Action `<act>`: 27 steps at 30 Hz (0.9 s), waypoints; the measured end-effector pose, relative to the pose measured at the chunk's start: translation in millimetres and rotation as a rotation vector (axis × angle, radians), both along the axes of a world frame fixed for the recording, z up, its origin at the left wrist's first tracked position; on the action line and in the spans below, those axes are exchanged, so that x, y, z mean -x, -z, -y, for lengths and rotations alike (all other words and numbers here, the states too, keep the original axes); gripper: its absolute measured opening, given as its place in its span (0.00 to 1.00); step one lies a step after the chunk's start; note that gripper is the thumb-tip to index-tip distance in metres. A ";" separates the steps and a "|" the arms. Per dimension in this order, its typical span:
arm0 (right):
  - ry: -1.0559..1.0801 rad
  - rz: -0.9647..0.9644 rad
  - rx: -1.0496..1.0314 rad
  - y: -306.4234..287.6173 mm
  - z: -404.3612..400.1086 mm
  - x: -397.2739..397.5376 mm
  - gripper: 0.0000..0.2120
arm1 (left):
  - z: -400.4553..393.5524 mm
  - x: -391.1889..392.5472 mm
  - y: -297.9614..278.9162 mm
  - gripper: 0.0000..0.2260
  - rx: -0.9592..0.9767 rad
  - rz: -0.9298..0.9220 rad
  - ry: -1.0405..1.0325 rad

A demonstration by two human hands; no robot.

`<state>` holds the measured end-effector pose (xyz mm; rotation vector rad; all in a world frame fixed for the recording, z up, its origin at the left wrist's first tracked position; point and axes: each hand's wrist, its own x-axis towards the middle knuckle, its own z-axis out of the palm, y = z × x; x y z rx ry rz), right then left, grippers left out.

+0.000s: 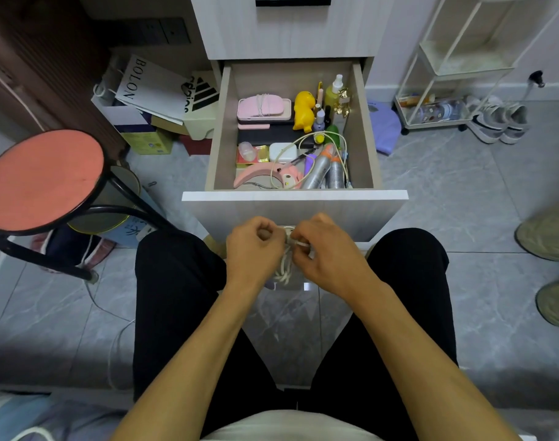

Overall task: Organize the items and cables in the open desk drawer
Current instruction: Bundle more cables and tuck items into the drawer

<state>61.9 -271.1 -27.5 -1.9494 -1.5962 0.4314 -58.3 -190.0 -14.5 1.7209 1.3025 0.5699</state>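
Now white cable (287,265) btwn both hands.

A lived-in home room: sneakers (497,122) on the tiled floor (446,186), shopping bags (151,87), a stool (43,179) (toiletries fill the drawer (294,196)).

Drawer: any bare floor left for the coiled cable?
Bare: back-left of the drawer, behind the pink case. Crowded: right side, spray bottles under a loose cable. Both hands hold the coiled cable.
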 end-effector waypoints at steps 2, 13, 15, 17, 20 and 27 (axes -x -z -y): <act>-0.012 -0.032 -0.008 1.6 0.3 -2.3 0.02 | -1.6 1.1 -0.8 0.05 -0.130 -0.062 0.104; 0.149 -0.182 -0.082 12.8 10.8 0.6 0.06 | 2.8 -14.4 17.1 0.06 0.635 0.272 -0.277; 0.052 -0.093 -0.079 13.4 11.6 1.2 0.06 | 1.2 -13.8 16.6 0.06 0.710 0.279 -0.281; -0.007 -0.053 -0.085 14.8 14.7 -1.9 0.06 | -3.1 -10.2 18.3 0.07 0.686 0.225 -0.208; -0.061 -0.032 -0.091 16.7 19.0 -9.1 0.03 | -10.1 -6.3 17.3 0.06 0.614 0.149 -0.040; -0.126 0.018 -0.122 23.3 22.4 -9.0 0.02 | -16.7 -5.7 19.7 0.08 0.616 0.091 0.049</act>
